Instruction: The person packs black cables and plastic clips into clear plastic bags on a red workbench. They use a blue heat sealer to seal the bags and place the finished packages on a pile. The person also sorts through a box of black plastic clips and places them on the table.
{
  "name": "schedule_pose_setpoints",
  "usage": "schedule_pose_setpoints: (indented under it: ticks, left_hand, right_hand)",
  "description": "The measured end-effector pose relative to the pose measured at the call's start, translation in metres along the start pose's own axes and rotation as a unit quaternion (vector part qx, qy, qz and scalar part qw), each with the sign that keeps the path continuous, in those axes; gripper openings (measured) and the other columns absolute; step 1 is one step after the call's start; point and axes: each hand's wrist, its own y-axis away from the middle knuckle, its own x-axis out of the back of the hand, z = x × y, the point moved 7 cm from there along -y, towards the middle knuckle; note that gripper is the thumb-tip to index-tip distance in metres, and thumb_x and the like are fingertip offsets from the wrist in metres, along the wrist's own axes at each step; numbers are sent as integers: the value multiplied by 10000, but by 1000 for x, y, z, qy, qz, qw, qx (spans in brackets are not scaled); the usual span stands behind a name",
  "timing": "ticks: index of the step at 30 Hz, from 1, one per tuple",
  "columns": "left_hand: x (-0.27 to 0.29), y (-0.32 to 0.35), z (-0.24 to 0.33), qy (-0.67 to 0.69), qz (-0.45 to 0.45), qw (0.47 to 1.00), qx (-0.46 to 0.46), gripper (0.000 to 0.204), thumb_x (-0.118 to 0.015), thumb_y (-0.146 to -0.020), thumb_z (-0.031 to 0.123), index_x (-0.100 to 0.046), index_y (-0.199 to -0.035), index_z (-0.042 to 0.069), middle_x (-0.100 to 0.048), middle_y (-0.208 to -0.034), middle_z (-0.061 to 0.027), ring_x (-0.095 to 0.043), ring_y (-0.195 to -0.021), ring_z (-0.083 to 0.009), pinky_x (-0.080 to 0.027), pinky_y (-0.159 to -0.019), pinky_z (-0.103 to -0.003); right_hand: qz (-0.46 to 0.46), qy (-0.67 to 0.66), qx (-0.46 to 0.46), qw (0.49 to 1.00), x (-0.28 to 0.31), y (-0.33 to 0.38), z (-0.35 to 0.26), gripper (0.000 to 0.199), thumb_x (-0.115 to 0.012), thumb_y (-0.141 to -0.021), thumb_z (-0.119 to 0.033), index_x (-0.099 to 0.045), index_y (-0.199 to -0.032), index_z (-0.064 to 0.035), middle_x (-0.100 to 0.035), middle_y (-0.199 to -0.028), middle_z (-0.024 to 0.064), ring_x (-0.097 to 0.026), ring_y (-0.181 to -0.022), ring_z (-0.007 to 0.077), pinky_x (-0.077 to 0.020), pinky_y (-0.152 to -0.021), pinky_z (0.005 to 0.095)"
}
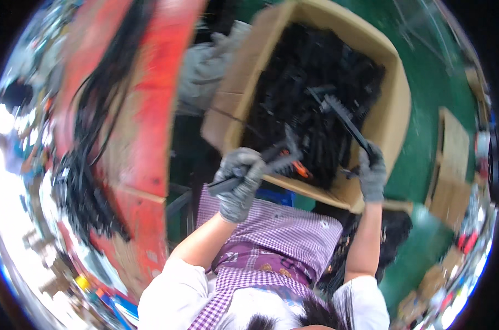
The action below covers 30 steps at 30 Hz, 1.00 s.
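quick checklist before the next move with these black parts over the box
1. Left hand grip: gloved fingers closed around a bundle of long black parts: ok.
2. Right hand grip: closed on one long black strip rising out of the cardboard box: ok.
3. Strip free of the pile: its far end lies among the other black parts; cannot tell.
4. Both hands gloved: grey gloves on each: ok.
5. Box supply: box well filled with black parts: ok.
6. Orange piece near the left bundle: whether it is held or loose, cannot tell.
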Motion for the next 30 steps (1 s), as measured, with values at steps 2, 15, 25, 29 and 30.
schedule_pose_setpoints:
  ticks: [2, 15, 25, 29, 30]
  left_hand:
    - [27, 15, 57, -208, -64, 962, -163, 121, -670, -727, 8, -598, -795, 77, -579, -859, -47, -559, -771, -162, -463, -696, -275]
    - [463, 130, 265, -536, 230, 768, -264, 171, -628, -721, 50, -613, -890, 68, -570, -781, -56, -576, -740, -210, -474, -664, -294]
    - [716, 205, 210, -789, 295, 534, 71, 906, -730, -586, 176, -251, -1354, 202, -341, -1324, -156, -380, -1187, -373, -332, -998, -427]
    - [683, 234, 221, -768, 338, 540, 67, 772, -676, -668, 156, -304, -1343, 129, -336, -1348, -145, -304, -1265, -288, -253, -1045, -396]
    - [663, 238, 245, -716, 391, 578, 16, 581, -643, -719, 188, -426, -1243, 66, -448, -1261, -149, -423, -1186, -262, -331, -998, -373]
  right_hand:
    - [-24, 1, 33, 999, -8, 10, -28, 155, -574, -845, -62, -572, -995, -23, -588, -940, 46, -540, -873, 119, -429, -808, 254]
    - [-455, 19, 83, 886, -173, 165, -277, 137, -629, -805, -133, -556, -894, -60, -541, -652, -11, -502, -536, 61, -411, -496, 199]
    - [-674, -102, -5, 732, -329, 304, -362, 82, -608, -809, -51, -574, -879, -28, -597, -753, 32, -580, -672, 84, -475, -586, 228]
    - [-711, -165, 8, 683, -396, 350, -407, 57, -599, -813, -68, -564, -849, -38, -579, -729, 3, -540, -630, 71, -467, -585, 232]
    - [-716, -192, 18, 671, -412, 356, -424, 84, -595, -820, -102, -553, -863, -42, -590, -737, 22, -570, -634, 89, -478, -542, 245]
